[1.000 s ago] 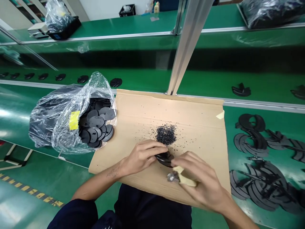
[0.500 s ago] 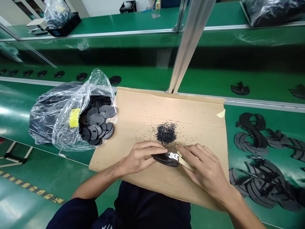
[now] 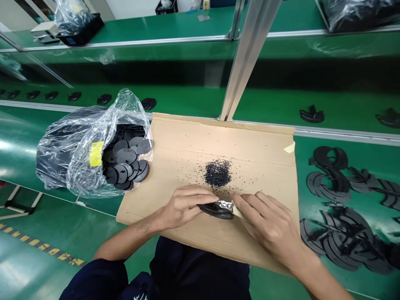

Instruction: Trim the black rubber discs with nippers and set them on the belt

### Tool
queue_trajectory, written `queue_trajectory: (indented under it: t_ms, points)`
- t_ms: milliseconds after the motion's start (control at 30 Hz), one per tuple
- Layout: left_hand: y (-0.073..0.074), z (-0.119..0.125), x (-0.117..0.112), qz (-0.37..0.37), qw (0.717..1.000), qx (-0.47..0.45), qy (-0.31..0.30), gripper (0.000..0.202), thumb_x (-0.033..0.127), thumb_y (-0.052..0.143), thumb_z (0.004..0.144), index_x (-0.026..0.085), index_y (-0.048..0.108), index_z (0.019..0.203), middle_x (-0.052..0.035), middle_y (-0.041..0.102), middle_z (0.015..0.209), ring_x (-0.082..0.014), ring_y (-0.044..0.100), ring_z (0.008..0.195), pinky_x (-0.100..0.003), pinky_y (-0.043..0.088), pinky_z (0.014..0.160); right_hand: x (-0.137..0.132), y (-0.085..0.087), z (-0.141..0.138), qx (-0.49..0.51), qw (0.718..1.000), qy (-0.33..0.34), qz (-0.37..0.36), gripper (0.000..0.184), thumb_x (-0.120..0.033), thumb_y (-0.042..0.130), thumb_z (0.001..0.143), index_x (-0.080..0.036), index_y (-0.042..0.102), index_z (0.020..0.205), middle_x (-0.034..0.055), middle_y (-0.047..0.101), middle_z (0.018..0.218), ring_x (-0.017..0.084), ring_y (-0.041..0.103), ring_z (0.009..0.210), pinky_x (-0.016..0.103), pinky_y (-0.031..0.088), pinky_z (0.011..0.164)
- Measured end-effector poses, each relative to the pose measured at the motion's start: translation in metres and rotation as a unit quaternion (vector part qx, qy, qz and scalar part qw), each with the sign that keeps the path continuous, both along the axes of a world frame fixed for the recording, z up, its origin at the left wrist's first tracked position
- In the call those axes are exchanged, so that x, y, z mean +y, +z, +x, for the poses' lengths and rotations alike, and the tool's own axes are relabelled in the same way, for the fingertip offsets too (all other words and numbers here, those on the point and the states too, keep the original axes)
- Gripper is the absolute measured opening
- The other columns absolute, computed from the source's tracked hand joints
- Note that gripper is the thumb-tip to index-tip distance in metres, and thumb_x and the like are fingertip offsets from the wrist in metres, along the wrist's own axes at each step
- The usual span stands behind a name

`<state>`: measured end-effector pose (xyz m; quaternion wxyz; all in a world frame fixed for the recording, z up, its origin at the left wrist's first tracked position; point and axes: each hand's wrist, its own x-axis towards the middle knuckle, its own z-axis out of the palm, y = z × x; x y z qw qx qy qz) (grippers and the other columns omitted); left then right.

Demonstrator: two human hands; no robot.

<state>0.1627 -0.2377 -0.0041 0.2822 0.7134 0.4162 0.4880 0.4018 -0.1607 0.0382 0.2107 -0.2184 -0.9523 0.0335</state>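
My left hand (image 3: 187, 203) is closed on a black curved plastic part (image 3: 217, 211), holding it low over the cardboard. In my right hand (image 3: 265, 221) is a pair of nippers (image 3: 225, 205) with metal jaws and pale handles, mostly covered by my fingers. The jaws lie against the upper side of the black part. Just beyond both hands a small pile of black plastic clippings (image 3: 218, 173) rests on the cardboard sheet (image 3: 175, 146), with loose bits scattered around it.
On the left, a clear plastic bag (image 3: 78, 154) spills black discs (image 3: 126, 156). Stacked black curved parts (image 3: 343, 237) lie on the green bench at right. A metal post (image 3: 246, 58) rises behind the cardboard. Several black parts (image 3: 104, 98) line the green surface behind.
The fingers of my right hand have come closer together around the nippers' handles. My left hand and the black part have hardly moved; the view has shifted slightly.
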Motion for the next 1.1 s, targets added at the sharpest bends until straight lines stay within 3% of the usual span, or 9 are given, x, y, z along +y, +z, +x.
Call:
queue_trajectory:
  t_ms: [100,267,367,567,633,800,867,967,1100]
  points:
    - [-0.001,0.0,0.0,0.005,1.0,0.006,-0.002,0.033,0.012,0.06,0.097,0.022,0.067,0.128,-0.0096,0.076,0.108,-0.0183,0.073,0.1,-0.033,0.063,0.084,0.0,0.0,-0.001,0.007,0.999,-0.001,-0.032,0.029,-0.005,0.044,0.1,-0.018,0.067,0.115,0.0036,0.068,0.075,0.016,0.061,0.066,0.029,0.046,0.057]
    - [0.008,-0.004,-0.001,-0.004,0.999,0.053,-0.004,0.027,0.016,0.061,0.097,0.018,0.066,0.123,-0.0112,0.075,0.108,-0.0198,0.072,0.101,-0.035,0.061,0.087,0.006,-0.011,0.007,0.096,0.966,0.02,-0.238,0.02,-0.022,0.05,0.104,-0.018,0.064,0.118,0.0073,0.072,0.093,0.018,0.069,0.076,0.028,0.055,0.063]
    - [0.013,-0.023,0.013,-0.05,0.992,0.116,0.033,0.023,0.024,0.059,0.1,0.018,0.065,0.121,-0.0112,0.074,0.11,-0.0216,0.071,0.102,-0.037,0.059,0.091,0.007,-0.029,0.022,0.082,0.976,-0.059,-0.195,0.022,-0.032,0.056,0.102,-0.018,0.064,0.118,0.0095,0.073,0.097,0.022,0.07,0.081,0.031,0.056,0.065]
    - [0.017,-0.098,0.12,-0.074,0.953,0.24,0.167,0.046,0.037,0.026,0.108,0.016,0.055,0.138,-0.0135,0.065,0.133,-0.0256,0.06,0.123,-0.043,0.047,0.108,-0.013,-0.069,0.04,0.006,0.987,-0.157,-0.022,0.03,-0.035,0.052,0.102,-0.017,0.065,0.122,0.0154,0.069,0.106,0.029,0.067,0.092,0.043,0.059,0.073]
    - [0.013,-0.117,0.166,-0.096,0.915,0.339,0.197,0.051,0.038,0.024,0.106,0.017,0.055,0.14,-0.0132,0.066,0.128,-0.0273,0.059,0.119,-0.045,0.045,0.109,-0.024,-0.071,0.042,-0.001,0.985,-0.173,-0.015,0.031,-0.032,0.056,0.1,-0.017,0.063,0.126,0.0164,0.068,0.111,0.031,0.066,0.103,0.046,0.06,0.082]
    - [-0.005,-0.136,0.237,-0.095,0.914,0.347,0.19,0.051,0.048,0.039,0.097,0.014,0.068,0.122,-0.0176,0.069,0.112,-0.034,0.061,0.108,-0.051,0.047,0.102,-0.03,-0.055,0.053,-0.01,0.981,-0.192,-0.027,0.034,-0.031,0.06,0.097,-0.021,0.064,0.129,0.0159,0.063,0.127,0.032,0.06,0.123,0.048,0.059,0.094]
    - [-0.011,-0.139,0.243,-0.097,0.914,0.353,0.175,0.049,0.05,0.042,0.095,0.015,0.071,0.112,-0.0166,0.071,0.11,-0.0341,0.062,0.106,-0.05,0.049,0.1,-0.007,-0.046,0.061,-0.02,0.978,-0.208,0.008,0.027,-0.029,0.057,0.098,-0.021,0.068,0.121,0.0157,0.064,0.128,0.032,0.061,0.122,0.048,0.059,0.094]
    - [-0.014,-0.144,0.23,-0.093,0.913,0.36,0.167,0.052,0.05,0.038,0.097,0.014,0.069,0.115,-0.0186,0.069,0.121,-0.0359,0.06,0.118,-0.052,0.046,0.105,0.063,-0.034,0.075,-0.041,0.967,-0.242,0.061,0.023,-0.028,0.056,0.099,-0.018,0.073,0.11,0.017,0.066,0.126,0.03,0.063,0.117,0.047,0.058,0.092]
    - [0.002,-0.154,0.167,-0.086,0.908,0.384,0.146,0.05,0.05,0.039,0.1,0.016,0.064,0.128,-0.0146,0.064,0.137,-0.0323,0.054,0.13,-0.049,0.04,0.114,0.184,-0.022,0.082,-0.022,0.959,-0.276,0.061,0.03,-0.032,0.056,0.099,-0.011,0.077,0.097,0.0215,0.071,0.11,0.03,0.069,0.101,0.046,0.057,0.086]
